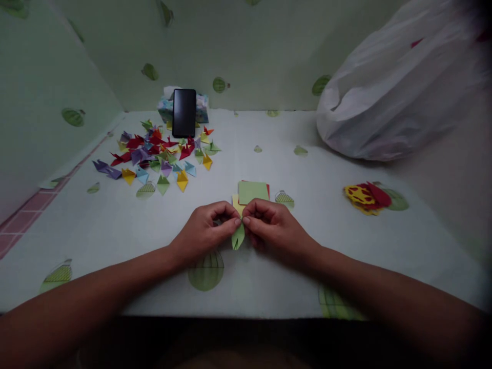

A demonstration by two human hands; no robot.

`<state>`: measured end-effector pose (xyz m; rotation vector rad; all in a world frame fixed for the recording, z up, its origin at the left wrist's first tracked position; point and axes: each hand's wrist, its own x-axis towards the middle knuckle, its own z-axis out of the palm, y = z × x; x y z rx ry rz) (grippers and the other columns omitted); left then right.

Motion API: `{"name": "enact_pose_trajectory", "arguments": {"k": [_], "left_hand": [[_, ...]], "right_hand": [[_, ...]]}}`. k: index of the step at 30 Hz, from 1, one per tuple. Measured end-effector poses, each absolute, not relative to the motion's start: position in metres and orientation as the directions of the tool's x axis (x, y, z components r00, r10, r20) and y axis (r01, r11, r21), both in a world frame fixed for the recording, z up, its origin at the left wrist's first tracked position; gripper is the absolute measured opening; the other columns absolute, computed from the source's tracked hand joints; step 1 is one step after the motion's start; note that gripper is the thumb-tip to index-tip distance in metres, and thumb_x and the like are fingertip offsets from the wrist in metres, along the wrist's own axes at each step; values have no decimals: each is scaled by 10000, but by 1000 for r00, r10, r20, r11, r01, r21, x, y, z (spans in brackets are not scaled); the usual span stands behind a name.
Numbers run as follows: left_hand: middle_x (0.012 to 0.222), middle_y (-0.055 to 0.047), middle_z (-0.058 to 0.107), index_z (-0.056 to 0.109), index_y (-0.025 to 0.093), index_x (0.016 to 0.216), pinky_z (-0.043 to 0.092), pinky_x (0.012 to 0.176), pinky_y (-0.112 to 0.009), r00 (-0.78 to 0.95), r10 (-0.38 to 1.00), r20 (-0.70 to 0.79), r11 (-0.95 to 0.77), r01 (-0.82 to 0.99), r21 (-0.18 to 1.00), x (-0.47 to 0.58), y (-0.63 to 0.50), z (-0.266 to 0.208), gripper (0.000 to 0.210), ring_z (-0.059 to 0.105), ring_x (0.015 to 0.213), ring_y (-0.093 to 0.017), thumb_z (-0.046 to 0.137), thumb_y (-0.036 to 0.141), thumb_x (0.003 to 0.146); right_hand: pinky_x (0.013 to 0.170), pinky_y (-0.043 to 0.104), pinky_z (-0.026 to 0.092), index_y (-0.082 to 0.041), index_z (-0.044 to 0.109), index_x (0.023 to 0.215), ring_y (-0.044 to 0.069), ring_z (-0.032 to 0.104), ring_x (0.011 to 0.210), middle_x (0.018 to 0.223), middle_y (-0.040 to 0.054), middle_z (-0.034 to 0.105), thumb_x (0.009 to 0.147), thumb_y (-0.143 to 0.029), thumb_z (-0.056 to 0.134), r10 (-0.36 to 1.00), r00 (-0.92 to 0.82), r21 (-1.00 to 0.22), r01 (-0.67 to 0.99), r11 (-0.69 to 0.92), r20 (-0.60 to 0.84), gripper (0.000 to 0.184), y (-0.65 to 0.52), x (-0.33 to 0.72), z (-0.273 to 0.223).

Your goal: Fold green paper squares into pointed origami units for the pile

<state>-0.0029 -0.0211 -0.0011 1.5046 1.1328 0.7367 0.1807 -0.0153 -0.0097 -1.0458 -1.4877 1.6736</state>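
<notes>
Between my two hands is a partly folded piece of green origami paper (238, 238), its slit, pointed end hanging toward me. My left hand (211, 223) pinches its upper part between thumb and forefinger. From the other side, my right hand (271, 220) pinches the same part, the fingertips of both hands almost touching. The paper's top is hidden by my fingers. Just beyond lies a small stack of square paper (253, 192), with a green sheet uppermost and red and yellow edges showing beneath.
Many small folded paper figures (154, 154) in several colours lie at the back left. A black phone (184, 114) leans on a tissue box (202, 108). At right are a large white plastic bag (376, 102) and yellow and red cut-out pieces (365, 197).
</notes>
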Motion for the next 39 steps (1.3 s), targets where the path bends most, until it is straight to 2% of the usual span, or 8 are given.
{"name": "enact_pose_trajectory", "arguments": {"k": [4,9,17,39], "left_hand": [[701,14,578,620,144,840,407,504,-205,356,925,-131,48,232,971,-4,-21,-2,158,494,557,-79,605,301,854],[661,26,556,610,142,831,388,467,-196,345,920,-187,120,207,971,-2,-21,-1,163,470,516,-71,615,305,833],[640,29,555,600,147,792,388,472,-204,320,936,-146,69,241,968,-1,-21,-1,127,476,507,-75,605,271,820],[647,15,580,606,152,787,394,493,-216,319,936,-148,62,264,963,0,-22,2,140,493,534,-93,609,290,809]], "right_hand": [[433,207,339,-179,533,766,81,455,451,523,-62,502,849,-208,563,872,-478,-994,53,-94,-107,93,-15,182,-9],[468,211,342,-164,547,745,77,452,500,568,-47,506,843,-189,586,882,-471,-993,116,36,-23,107,-13,184,-8],[414,209,366,-184,548,811,75,474,428,580,-53,549,885,-283,584,824,-543,-975,-42,-220,-162,129,-12,184,-16],[409,193,375,-166,560,797,64,512,448,631,-41,574,854,-296,647,806,-561,-954,-92,-286,-188,167,-10,184,-16]]}}
